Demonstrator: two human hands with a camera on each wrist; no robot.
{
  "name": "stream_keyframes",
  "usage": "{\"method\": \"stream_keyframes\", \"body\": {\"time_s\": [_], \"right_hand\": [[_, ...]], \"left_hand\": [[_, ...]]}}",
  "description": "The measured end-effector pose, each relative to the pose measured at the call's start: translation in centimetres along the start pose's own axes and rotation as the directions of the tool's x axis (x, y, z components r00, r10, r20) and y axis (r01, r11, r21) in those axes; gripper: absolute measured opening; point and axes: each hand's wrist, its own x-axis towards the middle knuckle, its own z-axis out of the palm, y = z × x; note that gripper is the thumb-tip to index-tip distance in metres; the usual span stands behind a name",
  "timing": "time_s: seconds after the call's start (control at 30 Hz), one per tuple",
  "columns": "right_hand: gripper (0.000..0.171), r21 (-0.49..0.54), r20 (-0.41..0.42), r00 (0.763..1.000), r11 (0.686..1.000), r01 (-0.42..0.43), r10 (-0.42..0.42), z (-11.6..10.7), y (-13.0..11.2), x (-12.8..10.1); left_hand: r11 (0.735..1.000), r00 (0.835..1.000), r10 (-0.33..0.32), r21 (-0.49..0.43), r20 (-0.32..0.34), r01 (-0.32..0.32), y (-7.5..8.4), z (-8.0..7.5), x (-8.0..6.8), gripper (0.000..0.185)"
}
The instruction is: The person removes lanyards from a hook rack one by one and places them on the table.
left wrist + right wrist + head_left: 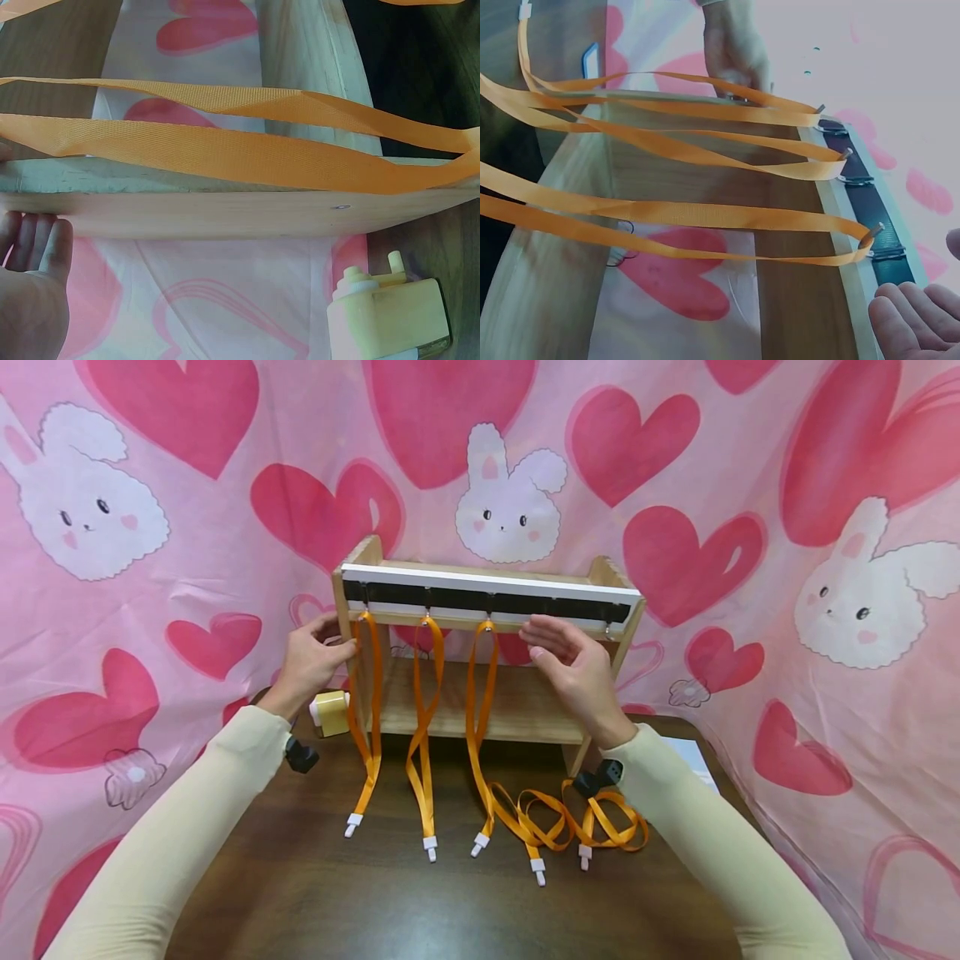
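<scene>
1. A wooden rack (480,702) was seen standing on a dark table (375,893), with a black-and-white hook bar (487,597) fixed along its top front edge.
2. The left hand (311,660) was laid against the rack's left upright, fingers relaxed and apart, gripping nothing; in the left wrist view only its straight fingers (37,240) were shown beside the wood.
3. The right hand (573,664) was held at the bar, right of its middle, fingers loosely extended and apart, nothing clamped; contact with the bar could not be told.
4. Three orange lanyards (423,718) were hung from the bar's left hooks, their white clips lying on the table.
5. Two more lanyards (570,827) were coiled on the table, just in front of the rack's right foot.
6. A yellow box (330,710) was placed left of the rack, under the left hand.
</scene>
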Motion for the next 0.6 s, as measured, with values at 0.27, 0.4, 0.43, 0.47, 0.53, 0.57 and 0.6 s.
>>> {"method": "stream_keyframes", "body": {"time_s": [0.27,0.4,0.43,0.47,0.53,0.57,0.6], "right_hand": [[0.040,-0.045,0.030,0.998,0.998,-0.046,0.047,1.6,0.2,1.1],[0.040,-0.064,0.029,0.997,0.995,-0.071,0.073,2.6,0.4,1.5],[0.040,-0.072,0.023,0.996,0.994,-0.081,0.082,2.7,0.5,1.5],[0.040,-0.086,0.016,0.996,0.993,-0.086,0.088,2.9,0.6,1.6],[0.039,-0.103,0.001,0.995,0.990,-0.094,0.095,3.2,0.7,1.7],[0.038,-0.109,-0.004,0.996,0.990,-0.094,0.094,3.3,0.8,1.8],[0.038,-0.113,-0.011,0.996,0.989,-0.092,0.092,3.4,0.9,1.8]], "left_hand": [[1.000,1.000,0.009,0.003,0.000,-0.009,0.2,0.0,-0.1,0.054],[1.000,1.000,-0.002,-0.003,-0.001,0.002,0.1,0.0,0.0,0.054],[1.000,1.000,-0.005,-0.003,0.000,0.005,0.1,0.0,0.1,0.054],[1.000,1.000,-0.006,-0.005,0.001,0.006,0.0,0.0,0.1,0.055],[1.000,1.000,-0.004,-0.013,0.003,0.004,-0.1,0.0,0.2,0.055],[1.000,1.000,-0.002,-0.014,0.005,0.003,-0.1,0.0,0.3,0.055],[1.000,1.000,0.001,-0.017,0.006,-0.001,-0.1,0.0,0.4,0.055]]}}
